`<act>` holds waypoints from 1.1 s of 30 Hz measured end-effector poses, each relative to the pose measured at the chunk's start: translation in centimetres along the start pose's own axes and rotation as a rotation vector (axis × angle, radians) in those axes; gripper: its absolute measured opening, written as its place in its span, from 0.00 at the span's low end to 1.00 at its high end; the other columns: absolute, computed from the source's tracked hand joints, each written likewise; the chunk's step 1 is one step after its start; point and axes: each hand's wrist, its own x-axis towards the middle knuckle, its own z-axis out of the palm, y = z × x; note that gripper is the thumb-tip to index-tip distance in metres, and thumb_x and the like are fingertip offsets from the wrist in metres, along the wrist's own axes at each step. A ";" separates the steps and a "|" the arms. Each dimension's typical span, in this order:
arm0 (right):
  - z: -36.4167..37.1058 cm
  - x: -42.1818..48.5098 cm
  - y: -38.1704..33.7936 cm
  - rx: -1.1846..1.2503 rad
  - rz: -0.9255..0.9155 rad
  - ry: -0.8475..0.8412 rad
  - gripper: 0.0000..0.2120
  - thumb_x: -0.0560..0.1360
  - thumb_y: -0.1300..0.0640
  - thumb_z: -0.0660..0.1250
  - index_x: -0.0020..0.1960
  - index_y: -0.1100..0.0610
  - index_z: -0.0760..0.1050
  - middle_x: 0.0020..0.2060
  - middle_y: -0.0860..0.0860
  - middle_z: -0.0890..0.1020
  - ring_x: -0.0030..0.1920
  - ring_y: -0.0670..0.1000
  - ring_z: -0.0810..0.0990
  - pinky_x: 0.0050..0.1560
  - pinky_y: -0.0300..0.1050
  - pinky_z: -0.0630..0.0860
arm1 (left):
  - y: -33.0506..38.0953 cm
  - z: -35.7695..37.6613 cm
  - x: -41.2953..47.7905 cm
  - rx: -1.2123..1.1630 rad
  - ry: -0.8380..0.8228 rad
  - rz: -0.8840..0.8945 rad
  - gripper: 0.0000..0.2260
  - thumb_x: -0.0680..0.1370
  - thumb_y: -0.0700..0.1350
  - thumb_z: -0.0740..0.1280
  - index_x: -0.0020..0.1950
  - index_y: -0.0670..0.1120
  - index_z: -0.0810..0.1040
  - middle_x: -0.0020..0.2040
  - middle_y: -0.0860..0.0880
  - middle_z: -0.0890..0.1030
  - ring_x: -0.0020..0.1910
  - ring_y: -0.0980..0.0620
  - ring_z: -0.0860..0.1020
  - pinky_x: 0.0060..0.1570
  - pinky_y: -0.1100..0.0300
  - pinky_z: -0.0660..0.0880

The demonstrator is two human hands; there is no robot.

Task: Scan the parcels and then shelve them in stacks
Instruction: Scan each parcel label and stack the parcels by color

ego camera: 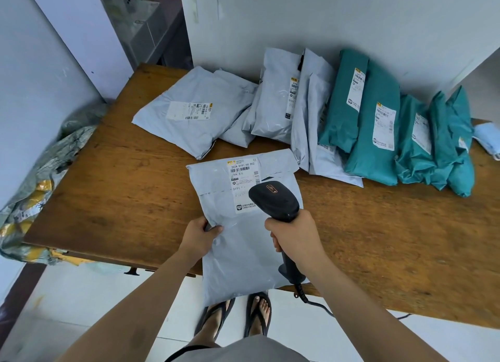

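Your grey parcel [238,253] sits at the near edge of the wooden table [121,188]. Its lower end hangs past that edge and its white label [244,180] faces up. Your left hand [198,235] pinches the parcel's left side, thumb on top. Your right hand [293,239] is wrapped round the handle of the black scanner [273,199], whose head hovers over the label. The scanner's cable [319,304] drops below the table's near edge.

Toward the table's far edge, more grey parcels [194,109] lie at the left. Teal parcels [378,134] lean in a row at the right, against the wall. A blue face mask [487,139] lies at the table's right end, just beyond the teal ones. Crumpled plastic sacks [40,177] slump against the table's left edge.
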 end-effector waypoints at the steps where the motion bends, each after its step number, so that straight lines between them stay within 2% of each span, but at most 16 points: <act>1: 0.0 0.0 0.0 -0.001 -0.003 -0.005 0.05 0.67 0.64 0.65 0.34 0.66 0.75 0.25 0.57 0.75 0.24 0.52 0.71 0.32 0.43 0.71 | 0.0 0.0 0.0 0.000 0.000 0.004 0.05 0.76 0.39 0.68 0.51 0.44 0.78 0.46 0.50 0.81 0.49 0.46 0.80 0.51 0.55 0.76; 4: 0.3 0.0 0.1 -0.024 -0.030 0.000 0.09 0.67 0.63 0.65 0.39 0.71 0.76 0.28 0.59 0.74 0.29 0.55 0.71 0.34 0.45 0.70 | -0.2 0.0 0.1 0.020 -0.001 0.010 0.05 0.76 0.39 0.68 0.51 0.43 0.79 0.46 0.48 0.82 0.49 0.44 0.80 0.51 0.53 0.77; 7: 0.5 0.1 0.0 -0.037 -0.044 0.008 0.11 0.66 0.63 0.65 0.39 0.73 0.75 0.28 0.59 0.73 0.30 0.55 0.70 0.34 0.46 0.69 | -0.4 0.0 0.3 0.038 0.007 0.001 0.04 0.76 0.40 0.69 0.50 0.44 0.78 0.49 0.44 0.82 0.49 0.44 0.80 0.52 0.52 0.77; 10: 0.7 0.2 0.0 -0.047 -0.048 0.011 0.12 0.65 0.62 0.65 0.40 0.73 0.74 0.28 0.58 0.73 0.31 0.55 0.70 0.35 0.46 0.69 | -0.5 0.2 0.4 0.038 0.009 -0.001 0.02 0.76 0.42 0.68 0.46 0.48 0.78 0.48 0.46 0.82 0.47 0.46 0.79 0.45 0.60 0.76; 13: 0.7 0.3 0.1 -0.054 -0.043 0.018 0.12 0.65 0.62 0.65 0.39 0.72 0.74 0.28 0.58 0.74 0.30 0.55 0.70 0.34 0.46 0.70 | -0.5 0.2 0.4 0.043 0.012 -0.004 0.05 0.76 0.42 0.68 0.43 0.51 0.76 0.45 0.49 0.80 0.44 0.49 0.77 0.39 0.67 0.73; 18: 0.7 0.4 0.2 -0.049 -0.021 0.029 0.13 0.65 0.61 0.65 0.39 0.73 0.74 0.28 0.58 0.73 0.31 0.55 0.70 0.35 0.45 0.69 | -0.6 0.2 0.4 0.023 0.004 0.004 0.02 0.76 0.41 0.68 0.48 0.47 0.77 0.47 0.48 0.81 0.46 0.48 0.79 0.44 0.61 0.75; 22: 0.7 0.4 0.2 -0.042 -0.014 0.020 0.12 0.65 0.62 0.65 0.40 0.72 0.75 0.28 0.59 0.74 0.31 0.55 0.71 0.35 0.45 0.70 | -0.4 0.2 0.2 0.007 0.000 0.010 0.04 0.77 0.40 0.67 0.51 0.46 0.77 0.44 0.55 0.81 0.43 0.55 0.79 0.41 0.66 0.74; 25: 0.5 0.3 0.1 -0.027 -0.001 0.002 0.10 0.66 0.63 0.65 0.40 0.71 0.76 0.28 0.58 0.74 0.29 0.55 0.71 0.33 0.44 0.70 | -0.3 0.3 0.1 0.012 -0.002 0.004 0.04 0.77 0.41 0.67 0.51 0.46 0.77 0.44 0.55 0.80 0.43 0.55 0.78 0.45 0.62 0.74; 28: 0.4 0.3 0.0 -0.038 0.003 -0.005 0.08 0.67 0.63 0.65 0.39 0.69 0.76 0.29 0.59 0.74 0.29 0.55 0.71 0.33 0.43 0.70 | -0.3 0.2 0.1 0.015 -0.004 0.002 0.06 0.77 0.41 0.67 0.53 0.45 0.77 0.46 0.53 0.81 0.45 0.54 0.79 0.48 0.59 0.74; 33: 0.3 0.3 -0.3 -0.041 0.004 -0.013 0.06 0.67 0.63 0.65 0.38 0.67 0.76 0.28 0.58 0.75 0.28 0.54 0.72 0.32 0.42 0.71 | -0.2 0.2 0.1 0.028 0.006 -0.016 0.06 0.77 0.41 0.67 0.53 0.44 0.78 0.47 0.51 0.81 0.45 0.51 0.79 0.48 0.58 0.74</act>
